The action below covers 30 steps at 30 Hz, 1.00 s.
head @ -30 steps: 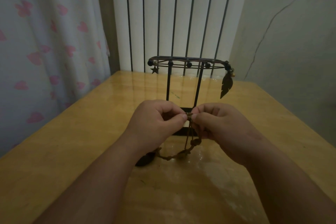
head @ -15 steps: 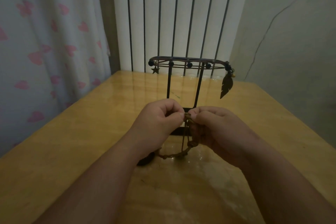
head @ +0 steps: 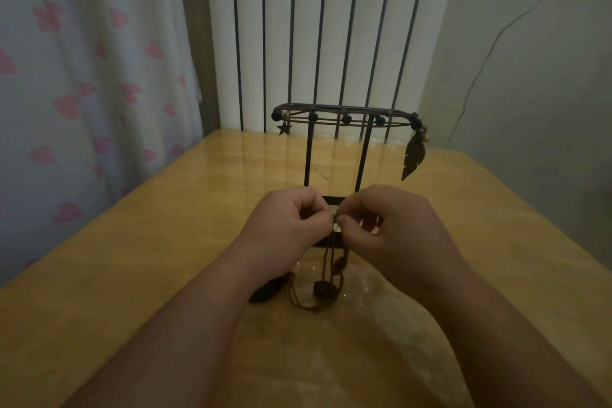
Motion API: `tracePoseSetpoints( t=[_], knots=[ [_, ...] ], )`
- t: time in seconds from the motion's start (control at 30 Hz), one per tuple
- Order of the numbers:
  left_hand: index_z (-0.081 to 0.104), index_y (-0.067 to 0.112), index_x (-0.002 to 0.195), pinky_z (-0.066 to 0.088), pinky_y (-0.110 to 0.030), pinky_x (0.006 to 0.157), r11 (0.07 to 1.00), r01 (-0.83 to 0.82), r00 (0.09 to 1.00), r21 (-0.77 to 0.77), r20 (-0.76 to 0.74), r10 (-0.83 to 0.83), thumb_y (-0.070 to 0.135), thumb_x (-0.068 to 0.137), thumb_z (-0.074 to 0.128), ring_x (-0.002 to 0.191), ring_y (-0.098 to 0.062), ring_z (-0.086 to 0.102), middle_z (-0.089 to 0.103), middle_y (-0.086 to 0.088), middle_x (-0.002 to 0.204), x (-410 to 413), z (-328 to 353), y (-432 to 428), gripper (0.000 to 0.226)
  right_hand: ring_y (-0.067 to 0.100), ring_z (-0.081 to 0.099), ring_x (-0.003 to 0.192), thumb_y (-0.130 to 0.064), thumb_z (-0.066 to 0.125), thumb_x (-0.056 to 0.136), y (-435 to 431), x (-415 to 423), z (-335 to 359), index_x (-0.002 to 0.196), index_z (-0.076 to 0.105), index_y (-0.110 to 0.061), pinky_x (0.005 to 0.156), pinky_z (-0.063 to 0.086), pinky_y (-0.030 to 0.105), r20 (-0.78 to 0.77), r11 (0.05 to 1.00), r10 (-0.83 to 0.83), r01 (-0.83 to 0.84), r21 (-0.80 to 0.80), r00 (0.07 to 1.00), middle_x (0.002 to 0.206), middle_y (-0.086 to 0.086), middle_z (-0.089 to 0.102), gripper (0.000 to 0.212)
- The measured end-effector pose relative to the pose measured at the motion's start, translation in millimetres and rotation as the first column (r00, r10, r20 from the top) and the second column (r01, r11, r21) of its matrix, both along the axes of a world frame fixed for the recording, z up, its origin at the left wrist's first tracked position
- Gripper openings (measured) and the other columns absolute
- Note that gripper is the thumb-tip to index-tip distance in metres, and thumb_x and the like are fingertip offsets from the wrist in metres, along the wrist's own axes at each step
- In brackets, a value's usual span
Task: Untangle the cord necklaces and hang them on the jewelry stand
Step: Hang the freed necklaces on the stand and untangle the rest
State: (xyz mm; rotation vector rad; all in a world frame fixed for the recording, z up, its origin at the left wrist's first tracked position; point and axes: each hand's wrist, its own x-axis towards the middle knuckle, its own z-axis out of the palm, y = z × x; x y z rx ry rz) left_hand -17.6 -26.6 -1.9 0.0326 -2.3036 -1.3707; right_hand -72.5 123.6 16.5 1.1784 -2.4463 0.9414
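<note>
A black metal jewelry stand (head: 344, 116) rises at the middle of the wooden table (head: 132, 275), its base partly hidden behind my hands. A cord necklace with a dark feather pendant (head: 412, 157) hangs from the stand's right end, and a small star charm (head: 283, 128) from its left. Just in front of the stand, my left hand (head: 284, 225) and my right hand (head: 394, 228) pinch a tangle of brown cord necklaces (head: 331, 275) between fingertips. The cords and beads dangle down to the table, where a dark leaf-shaped pendant (head: 268, 290) lies.
A white ribbed radiator (head: 331, 26) stands behind the table. A curtain with pink hearts (head: 82, 76) hangs at the left and a grey wall (head: 530, 76) at the right. Bare tabletop spreads on both sides of my arms.
My hands have lifted the cord tangle a little higher, so the beads now hang more upright. The stand and the hung necklace have not moved.
</note>
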Motion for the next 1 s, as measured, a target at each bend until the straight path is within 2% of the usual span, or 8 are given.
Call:
tracePoseSetpoints(
  t=[0.13, 0.37, 0.53, 0.6, 0.7, 0.77, 0.87, 1.0],
  knots=[
    [0.063, 0.025, 0.072, 0.044, -0.015, 0.058, 1.0, -0.005, 0.999, -0.031, 0.032, 0.006, 0.02, 0.087, 0.061, 0.062, -0.001, 0.053, 0.058, 0.008, 0.067, -2.1, -3.0, 0.3, 0.016, 0.001, 0.053, 0.077, -0.032, 0.058, 0.09, -0.2, 0.4, 1.2, 0.098, 0.068, -0.032, 0.068, 0.047, 0.017, -0.13, 0.994, -0.026, 0.04, 0.103, 0.991, 0.082, -0.018, 0.056, 0.013],
    [0.063, 0.028, 0.069, 0.044, -0.019, 0.06, 1.0, -0.009, 1.0, -0.006, 0.029, 0.009, 0.021, 0.086, 0.061, 0.062, 0.0, 0.053, 0.059, 0.01, 0.065, -3.2, -3.4, 1.7, 0.018, 0.007, 0.049, 0.076, -0.038, 0.049, 0.092, -3.5, 3.8, 4.2, 0.092, 0.057, -0.029, 0.069, 0.047, 0.023, -0.237, 0.976, -0.07, 0.116, 0.187, 0.969, 0.083, -0.012, 0.052, 0.012],
    [0.063, 0.027, 0.07, 0.045, -0.02, 0.061, 1.0, 0.01, 0.999, -0.012, 0.048, -0.01, 0.021, 0.086, 0.061, 0.064, -0.001, 0.054, 0.06, 0.009, 0.067, -3.5, -4.1, 3.3, 0.017, 0.008, 0.046, 0.068, -0.035, 0.052, 0.09, -4.0, 2.5, 0.8, 0.083, 0.049, -0.028, 0.059, 0.041, 0.022, -0.067, 0.977, -0.072, 0.084, 0.196, 0.995, 0.078, -0.01, 0.049, 0.01],
    [0.063, 0.027, 0.071, 0.041, -0.012, 0.057, 1.0, 0.013, 0.998, -0.015, 0.054, -0.012, 0.021, 0.088, 0.06, 0.061, 0.003, 0.052, 0.059, 0.012, 0.065, -2.3, -3.4, 3.0, 0.017, 0.009, 0.049, 0.066, -0.032, 0.054, 0.089, -2.2, 1.4, -0.9, 0.08, 0.051, -0.028, 0.059, 0.046, 0.025, 0.092, 0.994, -0.041, 0.031, 0.107, 0.995, 0.076, -0.008, 0.053, 0.01],
    [0.061, 0.027, 0.07, 0.038, -0.011, 0.053, 0.999, 0.027, 0.998, 0.035, 0.055, -0.029, 0.019, 0.09, 0.058, 0.054, 0.005, 0.048, 0.054, 0.018, 0.056, -0.4, -1.3, 3.9, 0.021, 0.013, 0.056, 0.068, -0.033, 0.05, 0.083, -0.7, -1.3, -4.1, 0.081, 0.056, -0.024, 0.066, 0.055, 0.034, 0.27, 0.995, 0.051, -0.025, -0.101, 0.962, 0.074, -0.003, 0.058, 0.011],
    [0.061, 0.025, 0.072, 0.036, -0.014, 0.056, 0.995, 0.028, 0.998, 0.093, 0.054, -0.033, 0.017, 0.091, 0.056, 0.052, 0.004, 0.047, 0.053, 0.019, 0.053, 0.1, -0.2, 4.7, 0.021, 0.004, 0.055, 0.064, -0.03, 0.049, 0.086, -1.1, -3.6, -5.4, 0.083, 0.059, -0.02, 0.062, 0.053, 0.023, 0.352, 0.977, 0.113, -0.039, -0.211, 0.929, 0.073, -0.003, 0.058, 0.014],
    [0.062, 0.024, 0.072, 0.037, -0.021, 0.059, 0.99, 0.021, 0.999, 0.142, 0.046, -0.027, 0.017, 0.092, 0.055, 0.052, 0.002, 0.045, 0.052, 0.017, 0.052, 0.3, 0.8, 3.5, 0.022, -0.001, 0.052, 0.058, -0.021, 0.053, 0.092, 0.0, -7.7, -6.4, 0.083, 0.062, -0.019, 0.054, 0.046, 0.012, 0.378, 0.965, 0.117, -0.015, -0.262, 0.918, 0.071, -0.003, 0.059, 0.014],
    [0.064, 0.021, 0.075, 0.038, -0.022, 0.061, 0.992, -0.012, 0.999, 0.126, 0.05, 0.006, 0.02, 0.093, 0.056, 0.054, 0.003, 0.047, 0.052, 0.018, 0.054, -0.2, 1.2, -0.5, 0.019, 0.01, 0.058, 0.075, -0.019, 0.057, 0.089, 5.0, -12.6, -5.7, 0.085, 0.066, -0.026, 0.067, 0.052, 0.025, 0.334, 0.961, 0.071, 0.025, -0.274, 0.94, 0.081, 0.0, 0.065, 0.012]
  ],
)
